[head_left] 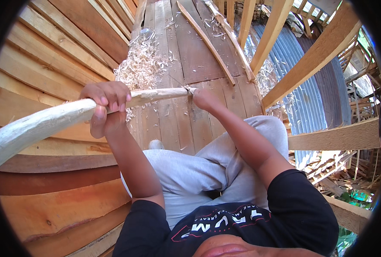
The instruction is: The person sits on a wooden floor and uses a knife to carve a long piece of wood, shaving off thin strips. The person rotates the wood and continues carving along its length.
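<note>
A long pale wooden pole (40,125), stripped of bark and rough along its surface, runs from the left edge across in front of me and tapers to the right. My left hand (108,102) is wrapped round its middle, thumb underneath. My right hand (205,100) is closed in a fist at the thin far end of the pole. A small dark edge and a thin dark line show beside that fist, but what the fingers hold is hidden. Both forearms reach forward over my crossed legs in light grey trousers (180,171).
Curly wood shavings (141,64) lie heaped on the plank floor (195,64). A narrow wooden strip (207,45) lies farther off. Stacked boards (40,55) line the left side. On the right stand wooden rails (312,58), with corrugated metal sheets (304,81) beyond them.
</note>
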`<state>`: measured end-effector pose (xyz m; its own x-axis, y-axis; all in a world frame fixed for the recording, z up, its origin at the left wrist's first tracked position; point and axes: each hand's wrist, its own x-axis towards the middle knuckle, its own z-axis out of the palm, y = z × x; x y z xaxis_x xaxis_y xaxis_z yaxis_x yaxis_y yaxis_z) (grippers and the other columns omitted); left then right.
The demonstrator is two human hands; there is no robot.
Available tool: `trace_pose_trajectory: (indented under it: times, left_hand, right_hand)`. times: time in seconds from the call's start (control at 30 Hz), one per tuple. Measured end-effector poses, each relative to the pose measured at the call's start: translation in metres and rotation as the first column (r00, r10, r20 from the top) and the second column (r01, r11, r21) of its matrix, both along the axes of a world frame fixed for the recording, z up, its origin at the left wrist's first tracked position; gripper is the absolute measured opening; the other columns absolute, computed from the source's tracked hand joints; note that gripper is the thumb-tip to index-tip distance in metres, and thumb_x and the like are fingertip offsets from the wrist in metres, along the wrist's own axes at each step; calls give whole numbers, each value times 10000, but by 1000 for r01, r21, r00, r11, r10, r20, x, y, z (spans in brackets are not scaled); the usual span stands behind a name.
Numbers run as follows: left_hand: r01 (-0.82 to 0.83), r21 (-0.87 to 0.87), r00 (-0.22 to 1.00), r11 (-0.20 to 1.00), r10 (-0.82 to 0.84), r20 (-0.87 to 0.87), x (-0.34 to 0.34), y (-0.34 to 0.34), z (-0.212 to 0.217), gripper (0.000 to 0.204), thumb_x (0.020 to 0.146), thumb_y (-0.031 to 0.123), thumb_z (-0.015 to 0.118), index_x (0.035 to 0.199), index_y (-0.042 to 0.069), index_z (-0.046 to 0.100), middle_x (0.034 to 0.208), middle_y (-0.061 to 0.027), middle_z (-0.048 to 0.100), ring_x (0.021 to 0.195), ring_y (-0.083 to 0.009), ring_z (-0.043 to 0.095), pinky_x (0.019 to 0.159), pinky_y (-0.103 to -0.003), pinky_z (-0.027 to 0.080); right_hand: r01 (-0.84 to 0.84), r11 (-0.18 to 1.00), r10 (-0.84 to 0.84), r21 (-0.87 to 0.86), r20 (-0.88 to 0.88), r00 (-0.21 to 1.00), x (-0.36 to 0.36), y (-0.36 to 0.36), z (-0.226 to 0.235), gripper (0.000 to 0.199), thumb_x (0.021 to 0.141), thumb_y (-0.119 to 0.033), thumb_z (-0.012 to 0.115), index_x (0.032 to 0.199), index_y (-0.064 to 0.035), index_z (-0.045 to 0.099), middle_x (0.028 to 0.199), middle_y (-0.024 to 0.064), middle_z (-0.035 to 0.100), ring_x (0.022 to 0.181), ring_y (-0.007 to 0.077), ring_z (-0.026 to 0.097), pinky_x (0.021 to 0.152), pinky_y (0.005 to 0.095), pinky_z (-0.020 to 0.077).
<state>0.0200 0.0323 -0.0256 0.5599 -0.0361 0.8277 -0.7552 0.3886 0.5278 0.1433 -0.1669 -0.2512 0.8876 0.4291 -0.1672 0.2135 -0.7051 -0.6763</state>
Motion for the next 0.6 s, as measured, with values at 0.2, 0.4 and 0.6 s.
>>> trace_pose_trajectory:
  times: [0.2, 0.4, 0.6]
  left_hand:
    - [-49, 20, 999, 999, 49, 11, -7, 10, -3, 129, 835, 161, 569, 908, 69, 516, 681, -49, 505, 592, -158, 485, 646, -347, 441]
    - [-5, -24, 1000, 1000, 5, -2, -1, 9, -8, 128, 838, 171, 565, 913, 79, 518, 693, -35, 506, 587, -152, 483, 641, -349, 438]
    - [-80, 0, 997, 997, 80, 5, -9, 21, -7, 128, 839, 186, 556, 912, 88, 518, 693, -23, 499, 581, -142, 478, 628, -345, 435]
  right_hand:
    - [-72, 997, 72, 8, -62, 995, -33, 13, 71, 438, 920, -246, 334, 952, 70, 636, 995, 297, 632, 918, 468, 614, 844, 515, 473]
    - [-73, 992, 70, -107, -30, 997, -6, 0, -7, 396, 898, -199, 350, 988, 29, 661, 1045, 254, 644, 969, 419, 626, 886, 498, 466]
    - [-73, 997, 73, 8, -93, 993, -31, 4, 63, 465, 941, -246, 298, 966, 60, 647, 1044, 309, 614, 973, 453, 601, 890, 503, 454]
